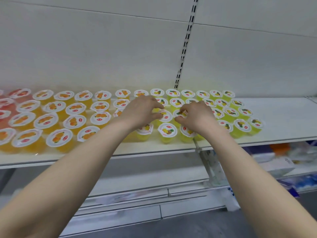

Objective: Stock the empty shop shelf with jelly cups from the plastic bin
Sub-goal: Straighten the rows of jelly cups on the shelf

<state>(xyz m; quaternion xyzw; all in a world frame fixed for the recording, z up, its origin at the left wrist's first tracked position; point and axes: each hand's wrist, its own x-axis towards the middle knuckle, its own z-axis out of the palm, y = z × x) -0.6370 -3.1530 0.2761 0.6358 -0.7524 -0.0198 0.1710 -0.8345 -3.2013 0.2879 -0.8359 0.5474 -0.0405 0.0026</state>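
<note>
The white shelf (283, 117) holds several rows of jelly cups with white printed lids: red ones (6, 103) at the far left, orange ones (46, 121) in the middle-left, yellow pineapple ones (240, 125) on the right. My left hand (142, 109) reaches over the cups, its fingertips pinching the rim of a yellow cup (165, 115). Beside it, my right hand (197, 115) curls its fingers and thumb around the neighbouring yellow cup (180, 114). Both cups stand on the shelf among the others. The plastic bin is out of sight.
The shelf's right end is bare white surface. A slotted upright (186, 42) runs up the back panel. Lower shelves (154, 179) lie below; packaged goods (281, 162) sit on the lower right ones. Grey floor shows at the bottom.
</note>
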